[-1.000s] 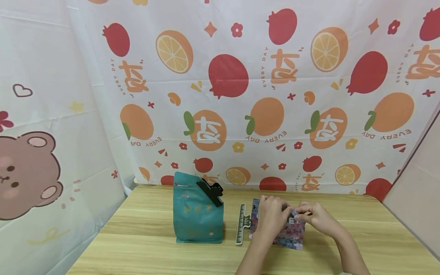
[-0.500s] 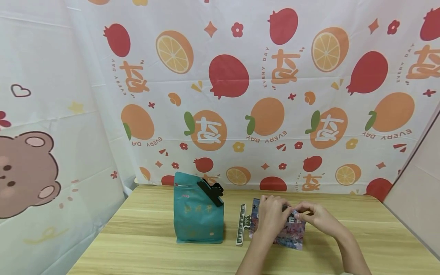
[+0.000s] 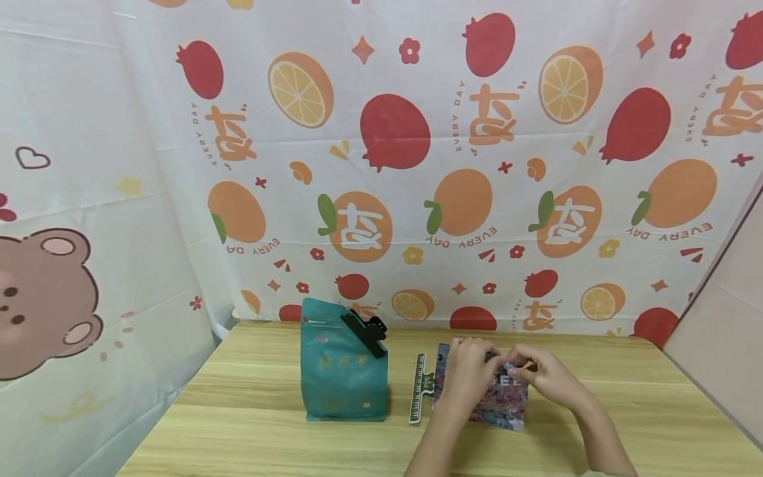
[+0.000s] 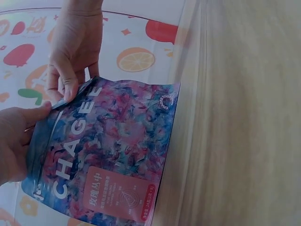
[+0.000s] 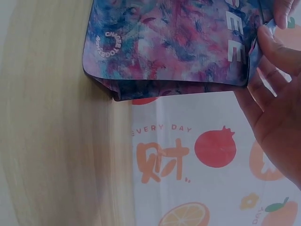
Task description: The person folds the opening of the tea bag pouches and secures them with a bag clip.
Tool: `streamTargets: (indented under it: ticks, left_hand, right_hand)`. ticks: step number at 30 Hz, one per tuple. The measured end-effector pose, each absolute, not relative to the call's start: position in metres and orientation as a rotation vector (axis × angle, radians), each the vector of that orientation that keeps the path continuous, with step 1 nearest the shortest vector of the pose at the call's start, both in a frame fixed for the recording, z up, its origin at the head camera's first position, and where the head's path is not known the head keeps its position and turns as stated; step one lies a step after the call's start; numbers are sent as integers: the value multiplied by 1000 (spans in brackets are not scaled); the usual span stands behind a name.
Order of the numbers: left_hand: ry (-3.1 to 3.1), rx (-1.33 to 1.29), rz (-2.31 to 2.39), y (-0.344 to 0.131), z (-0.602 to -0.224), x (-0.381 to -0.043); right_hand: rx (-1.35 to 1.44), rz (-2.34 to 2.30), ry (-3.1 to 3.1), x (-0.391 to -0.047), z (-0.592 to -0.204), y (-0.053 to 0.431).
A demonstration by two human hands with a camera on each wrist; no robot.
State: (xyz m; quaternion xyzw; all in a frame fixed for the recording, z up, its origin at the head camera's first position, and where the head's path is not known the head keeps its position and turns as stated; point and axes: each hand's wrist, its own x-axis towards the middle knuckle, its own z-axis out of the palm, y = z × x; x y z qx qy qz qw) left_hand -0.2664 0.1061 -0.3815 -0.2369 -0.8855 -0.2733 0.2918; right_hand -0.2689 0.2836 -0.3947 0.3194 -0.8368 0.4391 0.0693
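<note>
An upright pouch with a blue, pink and purple painted pattern and white CHAGEE lettering stands on the wooden table. My left hand grips its top edge toward the left, thumb on the near face, as the left wrist view shows. At the top right corner, my right hand pinches the edge between thumb and fingers, and the edge there is bent over. Left of the pouch lies a flat clip with a striped dark green and white bar. Much of the pouch's upper left is hidden behind my left hand in the head view.
Farther left stands a teal pouch with a black clip clamped slantwise over its folded top right corner. A fruit-printed cloth hangs behind the wooden table, and a bear-printed cloth hangs at the left.
My right fingers shift slightly at the pouch's top corner, and my left hand moves a little. The white lettering between them shows more plainly. The teal pouch and the flat clip stay put.
</note>
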Motion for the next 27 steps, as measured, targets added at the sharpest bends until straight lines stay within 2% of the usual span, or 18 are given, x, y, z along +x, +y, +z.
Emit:
streamTargets:
  ticks: [14, 27]
  left_hand:
    - [-2284, -536, -767, 116, -386, -264]
    - [-2266, -504, -711, 116, -386, -265]
  right_hand:
    - [1018, 1246, -2387, -269, -395, 283]
    - [933, 1311, -2580, -268, -391, 288]
